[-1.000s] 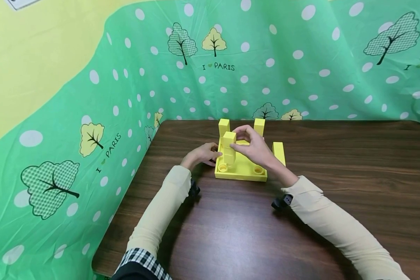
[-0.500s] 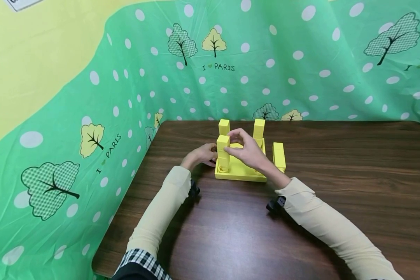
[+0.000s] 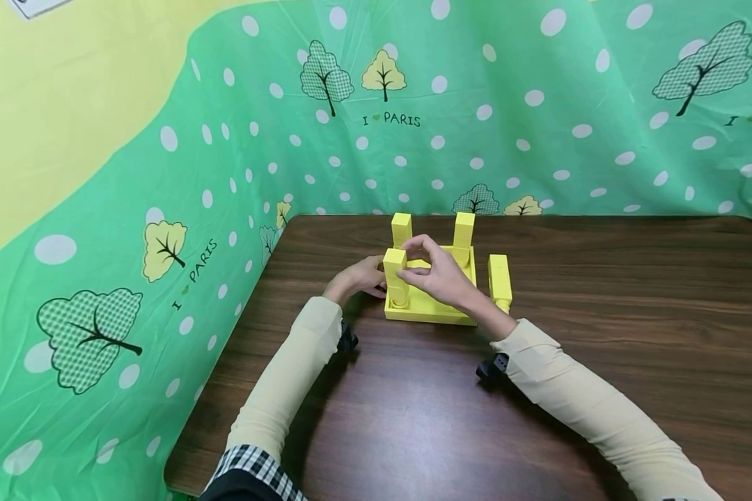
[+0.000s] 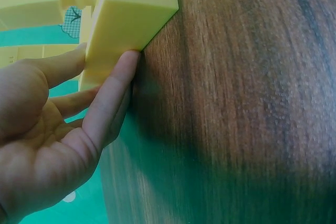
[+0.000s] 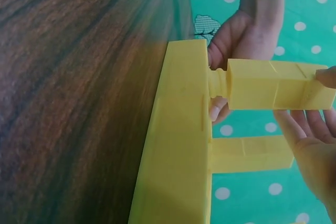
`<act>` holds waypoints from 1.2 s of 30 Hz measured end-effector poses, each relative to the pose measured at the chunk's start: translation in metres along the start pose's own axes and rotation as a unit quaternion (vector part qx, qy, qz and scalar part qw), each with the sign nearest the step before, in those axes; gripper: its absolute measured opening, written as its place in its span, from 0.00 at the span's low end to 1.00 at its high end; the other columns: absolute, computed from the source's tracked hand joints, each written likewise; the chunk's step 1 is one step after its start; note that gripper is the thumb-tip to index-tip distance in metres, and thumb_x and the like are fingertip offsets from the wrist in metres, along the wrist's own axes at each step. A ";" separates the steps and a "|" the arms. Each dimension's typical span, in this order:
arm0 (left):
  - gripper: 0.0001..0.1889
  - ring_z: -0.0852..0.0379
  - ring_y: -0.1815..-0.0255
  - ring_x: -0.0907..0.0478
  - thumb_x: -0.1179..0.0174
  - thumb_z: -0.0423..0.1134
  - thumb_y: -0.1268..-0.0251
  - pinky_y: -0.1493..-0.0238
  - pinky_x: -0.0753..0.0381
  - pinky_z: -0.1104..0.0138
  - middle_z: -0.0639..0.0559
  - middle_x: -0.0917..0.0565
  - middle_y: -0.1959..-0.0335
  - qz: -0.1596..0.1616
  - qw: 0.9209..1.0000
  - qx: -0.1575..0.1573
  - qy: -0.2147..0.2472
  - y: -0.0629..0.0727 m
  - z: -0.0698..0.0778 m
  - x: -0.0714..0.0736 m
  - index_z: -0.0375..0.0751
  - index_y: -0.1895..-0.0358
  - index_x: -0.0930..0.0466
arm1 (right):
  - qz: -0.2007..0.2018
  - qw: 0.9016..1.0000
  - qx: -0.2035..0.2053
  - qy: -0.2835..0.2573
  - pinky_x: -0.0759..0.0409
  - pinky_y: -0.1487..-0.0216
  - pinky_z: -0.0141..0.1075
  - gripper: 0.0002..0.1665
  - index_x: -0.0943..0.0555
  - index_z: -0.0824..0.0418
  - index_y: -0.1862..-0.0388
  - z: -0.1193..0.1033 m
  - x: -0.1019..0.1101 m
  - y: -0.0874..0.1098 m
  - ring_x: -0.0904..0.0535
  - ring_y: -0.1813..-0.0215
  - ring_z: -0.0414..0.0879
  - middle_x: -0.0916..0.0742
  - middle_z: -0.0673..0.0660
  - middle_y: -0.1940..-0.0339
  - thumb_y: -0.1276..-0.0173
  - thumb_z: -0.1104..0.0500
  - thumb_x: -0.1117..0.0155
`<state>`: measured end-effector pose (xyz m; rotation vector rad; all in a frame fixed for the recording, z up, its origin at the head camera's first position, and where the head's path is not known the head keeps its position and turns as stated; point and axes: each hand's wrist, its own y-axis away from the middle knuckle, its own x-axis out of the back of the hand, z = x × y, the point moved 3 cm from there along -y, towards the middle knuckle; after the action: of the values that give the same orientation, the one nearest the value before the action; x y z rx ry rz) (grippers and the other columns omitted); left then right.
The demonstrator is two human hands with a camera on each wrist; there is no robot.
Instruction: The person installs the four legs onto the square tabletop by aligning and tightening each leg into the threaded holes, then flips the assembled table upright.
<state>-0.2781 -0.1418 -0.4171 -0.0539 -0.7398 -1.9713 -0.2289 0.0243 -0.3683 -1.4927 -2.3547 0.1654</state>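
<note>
A shallow yellow tabletop-like base (image 3: pixel 429 316) with a raised rim lies on the table. At its near left corner stands a yellow square leg (image 3: pixel 395 275), its narrow threaded end in the corner socket. My right hand (image 3: pixel 440 278) pinches the upper part of this leg (image 5: pixel 262 85) between thumb and fingers. On the left side, my left hand (image 3: pixel 358 275) grips the base's edge; in the left wrist view its fingers lie along the outer wall of the base (image 4: pixel 128 27). Two similar legs, a back left leg (image 3: pixel 402 227) and a back right leg (image 3: pixel 464 233), stand upright at the far corners.
Another yellow leg (image 3: pixel 500 278) lies on the brown wooden table (image 3: pixel 426 417) just right of the base, threaded end toward me. Behind the table and along its left side hangs a green dotted cloth (image 3: pixel 407 160).
My right hand has moved the leg left and down, from above the base onto the near left corner socket. The left hand stays at the base's edge.
</note>
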 end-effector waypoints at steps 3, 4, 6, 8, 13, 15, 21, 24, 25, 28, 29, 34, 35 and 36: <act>0.23 0.55 0.64 0.23 0.49 0.29 0.30 0.57 0.15 0.60 0.45 0.26 0.63 0.001 1.000 0.000 -0.002 0.000 0.000 0.000 0.38 0.33 0.38 | -0.008 1.000 -0.001 -0.001 0.19 0.46 0.34 0.24 0.31 0.66 0.46 0.001 -0.001 0.000 0.24 0.42 0.54 0.24 0.63 0.46 0.39 0.69 0.33; 0.24 0.55 0.63 0.23 0.49 0.28 0.30 0.57 0.15 0.60 0.45 0.26 0.61 0.002 1.000 0.000 -0.001 0.000 0.000 0.000 0.39 0.32 0.39 | -0.010 1.000 -0.002 -0.002 0.19 0.46 0.35 0.25 0.32 0.67 0.46 0.001 -0.001 0.001 0.24 0.42 0.55 0.24 0.63 0.45 0.39 0.69 0.33; 0.26 0.54 0.62 0.23 0.49 0.27 0.31 0.56 0.15 0.60 0.44 0.25 0.58 0.002 1.000 -0.001 -0.001 0.000 0.000 0.000 0.39 0.31 0.39 | -0.014 1.000 -0.003 -0.002 0.19 0.45 0.35 0.25 0.32 0.67 0.45 0.002 -0.001 0.001 0.24 0.41 0.56 0.24 0.64 0.44 0.39 0.70 0.33; 0.27 0.54 0.61 0.23 0.48 0.26 0.31 0.56 0.15 0.60 0.44 0.25 0.56 0.002 1.000 -0.004 -0.003 -0.001 0.000 0.000 0.40 0.31 0.39 | -0.018 1.000 -0.001 -0.001 0.19 0.45 0.36 0.25 0.32 0.67 0.45 0.002 -0.002 0.001 0.25 0.41 0.56 0.24 0.64 0.43 0.39 0.70 0.34; 0.26 0.54 0.60 0.22 0.48 0.28 0.31 0.57 0.15 0.60 0.43 0.25 0.55 0.004 1.000 -0.006 -0.010 -0.001 -0.001 0.000 0.40 0.31 0.39 | -0.028 1.000 0.005 0.003 0.20 0.45 0.35 0.24 0.32 0.66 0.46 0.000 -0.001 0.002 0.25 0.41 0.55 0.25 0.63 0.44 0.39 0.70 0.33; 0.26 0.54 0.61 0.22 0.48 0.28 0.31 0.56 0.15 0.60 0.43 0.26 0.55 0.004 1.000 -0.005 -0.007 -0.001 -0.001 0.000 0.39 0.31 0.40 | -0.030 1.000 0.007 0.004 0.20 0.45 0.34 0.24 0.32 0.65 0.47 -0.001 -0.001 0.003 0.24 0.41 0.54 0.25 0.62 0.45 0.39 0.69 0.33; 0.24 0.54 0.62 0.23 0.49 0.29 0.31 0.56 0.15 0.60 0.44 0.28 0.58 0.006 1.000 0.000 -0.003 -0.001 -0.001 0.000 0.36 0.33 0.39 | -0.028 1.000 0.012 0.004 0.19 0.45 0.36 0.25 0.32 0.65 0.48 -0.001 0.000 0.005 0.24 0.42 0.54 0.25 0.62 0.45 0.40 0.70 0.32; 0.21 0.54 0.63 0.23 0.49 0.30 0.30 0.56 0.15 0.60 0.44 0.28 0.60 0.007 1.000 0.001 -0.008 -0.001 -0.001 0.000 0.35 0.35 0.38 | -0.026 1.000 0.014 0.004 0.19 0.45 0.37 0.25 0.33 0.65 0.48 0.000 0.000 0.006 0.24 0.43 0.53 0.25 0.62 0.46 0.40 0.70 0.32; 0.21 0.54 0.63 0.23 0.49 0.30 0.30 0.56 0.15 0.60 0.44 0.28 0.61 0.007 1.000 0.002 -0.009 -0.001 -0.001 0.000 0.35 0.36 0.38 | -0.026 1.000 0.015 0.003 0.19 0.45 0.37 0.25 0.33 0.65 0.48 0.000 0.000 0.006 0.24 0.43 0.53 0.25 0.62 0.46 0.40 0.70 0.32; 0.18 0.55 0.64 0.24 0.50 0.30 0.29 0.56 0.15 0.60 0.45 0.28 0.64 0.008 1.000 0.002 -0.009 0.000 -0.001 0.000 0.35 0.38 0.37 | -0.025 1.000 0.017 0.006 0.19 0.44 0.39 0.25 0.33 0.65 0.48 0.000 0.001 0.006 0.24 0.43 0.53 0.25 0.61 0.46 0.39 0.67 0.31; 0.18 0.55 0.65 0.24 0.50 0.30 0.29 0.56 0.15 0.60 0.45 0.29 0.64 0.007 1.000 0.002 -0.010 0.000 -0.001 0.000 0.35 0.39 0.37 | -0.023 1.000 0.016 0.011 0.19 0.44 0.39 0.24 0.33 0.64 0.48 0.000 0.001 0.006 0.25 0.43 0.52 0.25 0.61 0.46 0.38 0.65 0.32; 0.16 0.55 0.65 0.24 0.52 0.29 0.28 0.55 0.15 0.60 0.45 0.28 0.66 0.003 1.000 -0.001 -0.006 0.000 -0.001 0.000 0.34 0.40 0.36 | -0.004 0.998 0.016 0.062 0.22 0.41 0.45 0.16 0.30 0.62 0.48 0.000 0.004 0.005 0.24 0.41 0.51 0.23 0.59 0.47 0.29 0.57 0.40; 0.16 0.55 0.65 0.24 0.52 0.30 0.28 0.55 0.15 0.60 0.45 0.28 0.66 0.003 1.000 -0.001 -0.005 0.000 -0.001 0.000 0.34 0.40 0.36 | -0.001 0.998 0.017 0.068 0.23 0.41 0.47 0.15 0.29 0.62 0.48 0.000 0.005 0.004 0.24 0.41 0.51 0.22 0.59 0.47 0.28 0.57 0.42; 0.16 0.55 0.65 0.24 0.53 0.29 0.28 0.55 0.15 0.60 0.45 0.28 0.66 0.002 1.000 -0.002 -0.003 0.000 -0.001 0.000 0.34 0.40 0.36 | 0.001 0.997 0.017 0.069 0.24 0.40 0.48 0.14 0.29 0.63 0.49 0.000 0.005 0.004 0.24 0.41 0.52 0.22 0.59 0.48 0.27 0.57 0.43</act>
<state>-0.2776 -0.1429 -0.4177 -0.0643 -0.7397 -1.9691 -0.2274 0.0303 -0.3679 -1.4424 -2.2309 0.1002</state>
